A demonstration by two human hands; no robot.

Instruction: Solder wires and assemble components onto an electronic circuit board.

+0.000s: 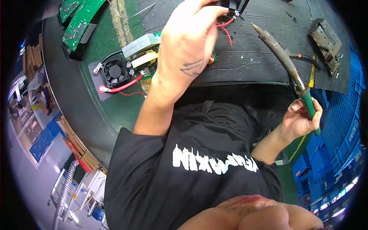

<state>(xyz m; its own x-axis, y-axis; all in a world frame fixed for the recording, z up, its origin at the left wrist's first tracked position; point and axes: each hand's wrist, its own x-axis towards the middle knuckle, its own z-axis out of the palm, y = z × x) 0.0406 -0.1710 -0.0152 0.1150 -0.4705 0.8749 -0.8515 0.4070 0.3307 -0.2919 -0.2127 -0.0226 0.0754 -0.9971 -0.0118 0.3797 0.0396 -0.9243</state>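
My right hand (pixel 301 119) is wrapped round the green handle of a soldering iron (pixel 281 55). Its metal tip points up and to the left, above the dark bench. At the top edge, my left hand (pixel 188 42) has its fingers closed on a black ribbed part (pixel 238 5), which is partly cut off by the frame. A short red wire (pixel 228 32) hangs from that part. Beneath my left wrist lies a circuit board assembly (pixel 143 57), partly hidden, with a black fan (pixel 116 73) on its end plate and thick red and black cables.
Green circuit boards (pixel 82 28) are stacked at the upper left. A bent strand of solder wire (pixel 132 16) lies near them. On the right stands a dirty metal iron holder (pixel 325 44), with blue plastic crates (pixel 349 115) beyond the bench edge.
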